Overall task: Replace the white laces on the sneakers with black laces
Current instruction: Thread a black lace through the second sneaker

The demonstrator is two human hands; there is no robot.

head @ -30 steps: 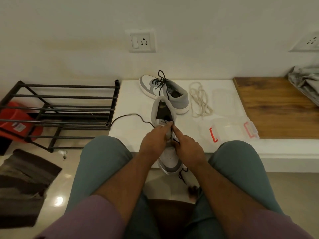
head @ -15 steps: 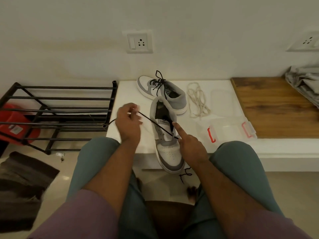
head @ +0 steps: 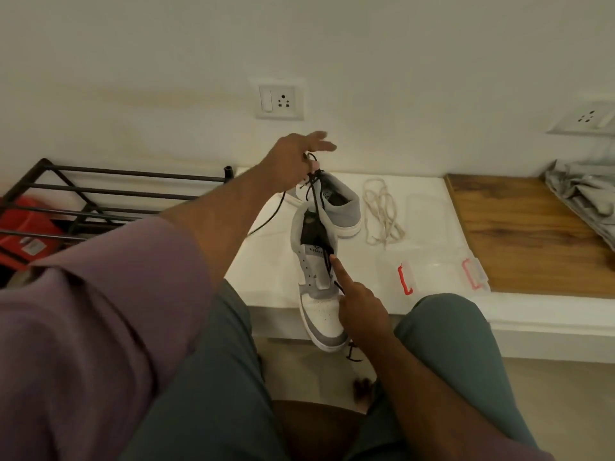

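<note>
The near sneaker (head: 317, 284) is being steadied on the front edge of the white ledge (head: 266, 261), its toe overhanging that edge above the floor between the knees. The black lace (head: 319, 207) is being drawn taut, up and away from the eyelets, by the left hand (head: 293, 161), which is being held raised above the far sneaker (head: 339, 207); the lace is being pinched between thumb and lower fingers while the remaining fingers are being kept spread. A slack length of the lace is being trailed down to the left across the ledge. The lace is being pressed against the eyelet row by the extended index finger of the right hand (head: 361, 309), with the other fingers being kept curled. The removed white laces (head: 382, 214) are lying coiled just beside the far sneaker, and a clear container (head: 432, 271) with red clasps is lying near the front edge. Open ledge surface is being left to the left of the near sneaker, bounded by the metal rack (head: 109, 194).
</note>
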